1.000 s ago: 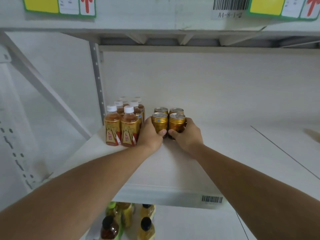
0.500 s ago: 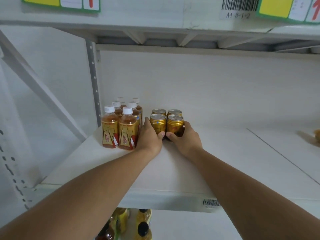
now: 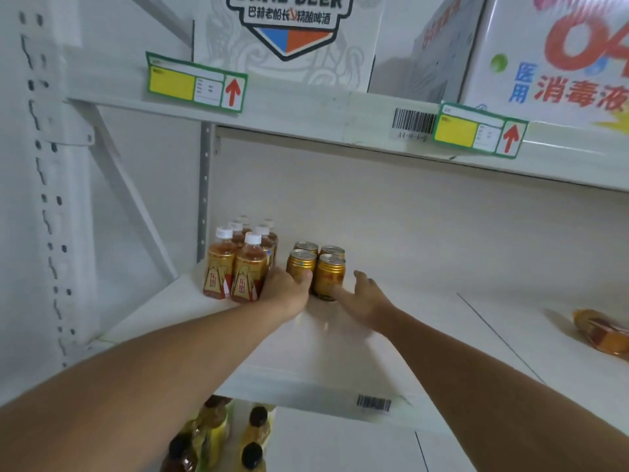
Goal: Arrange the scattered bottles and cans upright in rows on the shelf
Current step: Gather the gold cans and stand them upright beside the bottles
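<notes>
Several amber bottles [image 3: 249, 271] with white caps stand upright in rows at the back left of the white shelf [image 3: 340, 352]. Beside them, gold cans stand in a two-by-two block. My left hand [image 3: 285, 291] is wrapped around the front left gold can [image 3: 299, 266], thumb on its front. My right hand [image 3: 366, 296] is spread open just right of the front right gold can [image 3: 329, 277], one fingertip at its base, fingers off the can. One amber bottle [image 3: 600, 332] lies on its side at the far right of the shelf.
An upper shelf beam [image 3: 306, 110] with yellow price labels and a barcode hangs overhead, with cardboard boxes [image 3: 289, 39] on it. More dark-capped bottles [image 3: 253, 427] stand on the lower shelf. A perforated upright post [image 3: 44, 185] and diagonal brace are at the left.
My right hand has let go of the front right can and opened, sliding slightly right. The camera has tilted up, showing the boxes above and the lying bottle at right.
</notes>
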